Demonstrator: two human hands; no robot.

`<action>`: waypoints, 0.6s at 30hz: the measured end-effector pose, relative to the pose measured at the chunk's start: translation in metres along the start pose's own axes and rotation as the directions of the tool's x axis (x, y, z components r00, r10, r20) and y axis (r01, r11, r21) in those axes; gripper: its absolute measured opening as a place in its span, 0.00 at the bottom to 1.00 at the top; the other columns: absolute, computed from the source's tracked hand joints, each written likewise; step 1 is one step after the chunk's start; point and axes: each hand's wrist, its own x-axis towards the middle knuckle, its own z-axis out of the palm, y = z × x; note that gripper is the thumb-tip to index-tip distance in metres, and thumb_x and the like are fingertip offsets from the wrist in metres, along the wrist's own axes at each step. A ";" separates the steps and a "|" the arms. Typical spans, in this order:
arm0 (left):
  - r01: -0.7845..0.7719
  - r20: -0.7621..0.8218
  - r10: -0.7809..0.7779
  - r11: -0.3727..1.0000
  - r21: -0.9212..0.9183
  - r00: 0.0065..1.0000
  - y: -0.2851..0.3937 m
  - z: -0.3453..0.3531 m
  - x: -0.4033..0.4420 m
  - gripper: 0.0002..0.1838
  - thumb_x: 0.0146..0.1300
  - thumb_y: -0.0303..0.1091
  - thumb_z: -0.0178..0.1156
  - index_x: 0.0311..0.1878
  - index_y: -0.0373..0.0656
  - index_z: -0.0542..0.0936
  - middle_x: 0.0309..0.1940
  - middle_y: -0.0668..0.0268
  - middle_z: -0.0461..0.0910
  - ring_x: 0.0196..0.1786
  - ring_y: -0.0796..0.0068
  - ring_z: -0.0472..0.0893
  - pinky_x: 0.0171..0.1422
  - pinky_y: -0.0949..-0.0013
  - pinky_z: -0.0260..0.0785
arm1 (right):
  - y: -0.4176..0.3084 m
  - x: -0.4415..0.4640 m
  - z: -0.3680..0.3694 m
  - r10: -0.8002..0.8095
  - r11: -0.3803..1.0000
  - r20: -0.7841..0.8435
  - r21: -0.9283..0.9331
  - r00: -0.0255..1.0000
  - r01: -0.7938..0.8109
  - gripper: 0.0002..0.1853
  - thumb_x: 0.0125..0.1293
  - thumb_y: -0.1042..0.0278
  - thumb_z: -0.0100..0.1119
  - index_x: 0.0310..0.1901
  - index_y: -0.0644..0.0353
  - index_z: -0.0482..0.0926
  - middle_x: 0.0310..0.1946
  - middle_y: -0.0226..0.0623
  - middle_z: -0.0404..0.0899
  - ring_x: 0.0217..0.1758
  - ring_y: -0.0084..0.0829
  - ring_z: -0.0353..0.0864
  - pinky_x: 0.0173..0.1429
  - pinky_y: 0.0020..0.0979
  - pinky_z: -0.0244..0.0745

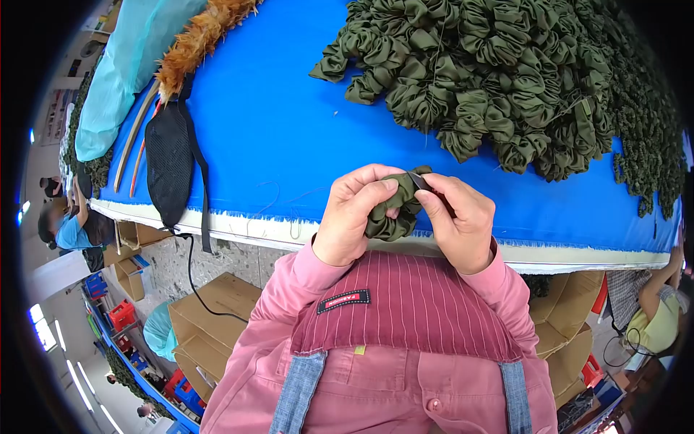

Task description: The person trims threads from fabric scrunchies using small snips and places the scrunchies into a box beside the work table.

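From where I stand, a person in a pink long-sleeved top and a striped maroon apron [412, 307] is bent over a counter [267, 123] covered in blue cloth, working on a gathered dark green scrunchie [394, 226]. It is held up in front of the apron, at the counter's near edge, between the two hands. The left hand [348, 217] grasps it from the side, thumb lying across the gathered fabric, and a fingertip shows through the loop. The fingers of the right hand [463, 223] are pinched on a small dark pointed piece [418, 181] at the scrunchie's upper edge; it is too small for me to tell what it is. Beyond the right hand, a big heap of similar green scrunchies [499, 79] spreads over the blue cloth. Over on the left of the counter lie a black mesh pouch [168, 163] with a strap, a bunch of orange-brown feathers [199, 47], a curved stick [136, 137] and a teal plastic bag [134, 69]. Cardboard boxes [213, 315] stand below.
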 end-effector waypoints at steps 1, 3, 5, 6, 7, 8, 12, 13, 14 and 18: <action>0.000 0.003 0.000 1.000 -0.006 1.000 0.000 0.000 0.000 0.13 0.63 0.27 0.52 0.50 0.35 0.75 0.28 0.63 0.77 0.25 0.80 0.72 0.33 0.80 0.67 | 0.000 0.000 0.000 0.021 0.999 -0.010 0.027 1.000 -0.021 0.10 0.56 0.79 0.63 0.41 0.65 0.81 0.25 0.32 0.79 0.20 0.26 0.68 0.26 0.22 0.65; -0.010 0.010 0.010 1.000 -0.009 1.000 0.001 0.000 0.001 0.12 0.64 0.27 0.52 0.48 0.35 0.76 0.27 0.64 0.76 0.25 0.80 0.72 0.33 0.80 0.66 | 0.000 0.001 0.002 0.055 0.995 -0.034 0.088 0.998 -0.052 0.10 0.54 0.79 0.64 0.40 0.65 0.81 0.24 0.33 0.79 0.20 0.26 0.68 0.25 0.23 0.64; -0.005 0.011 0.005 1.000 -0.014 1.000 0.001 0.001 0.000 0.11 0.64 0.27 0.52 0.48 0.35 0.76 0.27 0.64 0.76 0.25 0.81 0.72 0.32 0.80 0.66 | -0.001 0.001 0.002 0.082 0.990 -0.042 0.117 0.996 -0.077 0.11 0.53 0.79 0.65 0.40 0.65 0.81 0.24 0.33 0.78 0.19 0.26 0.68 0.25 0.23 0.64; -0.016 0.002 0.016 1.000 -0.020 1.000 0.001 0.002 0.001 0.10 0.64 0.27 0.52 0.46 0.36 0.76 0.27 0.64 0.76 0.25 0.81 0.72 0.32 0.80 0.66 | -0.001 0.002 0.000 0.106 0.985 -0.047 0.139 0.993 -0.099 0.11 0.53 0.79 0.65 0.40 0.65 0.81 0.24 0.33 0.78 0.19 0.26 0.68 0.25 0.23 0.64; -0.025 -0.008 0.025 0.999 -0.026 1.000 0.002 0.004 0.000 0.09 0.64 0.26 0.52 0.45 0.36 0.76 0.26 0.64 0.76 0.25 0.81 0.72 0.32 0.80 0.66 | -0.002 0.003 -0.002 0.132 0.979 -0.051 0.161 0.990 -0.122 0.11 0.52 0.79 0.65 0.40 0.66 0.80 0.24 0.33 0.78 0.19 0.26 0.67 0.25 0.24 0.64; -0.034 -0.018 0.034 0.999 -0.032 0.999 0.003 0.005 0.000 0.08 0.64 0.26 0.52 0.44 0.37 0.76 0.26 0.65 0.75 0.25 0.81 0.72 0.32 0.80 0.66 | -0.003 0.005 -0.003 0.157 0.972 -0.056 0.184 0.986 -0.144 0.12 0.52 0.79 0.65 0.40 0.66 0.80 0.23 0.33 0.78 0.19 0.25 0.67 0.25 0.24 0.64; -0.047 -0.029 0.046 0.998 -0.035 0.999 0.004 0.009 0.000 0.06 0.64 0.26 0.52 0.42 0.37 0.75 0.26 0.65 0.75 0.25 0.82 0.72 0.33 0.81 0.66 | -0.004 0.003 -0.002 0.091 0.992 -0.086 0.094 0.992 -0.083 0.12 0.51 0.79 0.65 0.40 0.66 0.79 0.23 0.34 0.77 0.19 0.26 0.68 0.24 0.24 0.64; -0.052 -0.033 0.051 0.998 -0.034 0.998 0.004 0.009 0.000 0.05 0.64 0.26 0.52 0.41 0.38 0.75 0.27 0.65 0.75 0.25 0.82 0.72 0.33 0.81 0.66 | -0.004 0.003 -0.001 0.041 0.999 -0.093 0.039 0.995 -0.038 0.13 0.51 0.79 0.65 0.40 0.66 0.79 0.23 0.34 0.77 0.19 0.26 0.68 0.24 0.24 0.64; -0.058 -0.039 0.057 0.998 -0.032 0.998 0.004 0.009 0.000 0.05 0.64 0.26 0.52 0.41 0.38 0.75 0.27 0.65 0.75 0.25 0.82 0.72 0.33 0.81 0.67 | -0.004 0.002 0.000 -0.009 1.000 -0.096 -0.015 0.995 0.008 0.13 0.51 0.80 0.65 0.40 0.66 0.79 0.23 0.34 0.77 0.19 0.27 0.68 0.24 0.25 0.64; -0.065 -0.053 0.063 0.997 -0.032 0.997 0.004 0.009 0.000 0.05 0.64 0.26 0.52 0.41 0.38 0.75 0.28 0.65 0.76 0.26 0.82 0.72 0.33 0.81 0.67 | -0.006 0.002 0.001 -0.066 0.994 -0.078 -0.097 0.995 0.059 0.13 0.50 0.80 0.65 0.40 0.66 0.79 0.23 0.35 0.77 0.19 0.28 0.69 0.24 0.25 0.65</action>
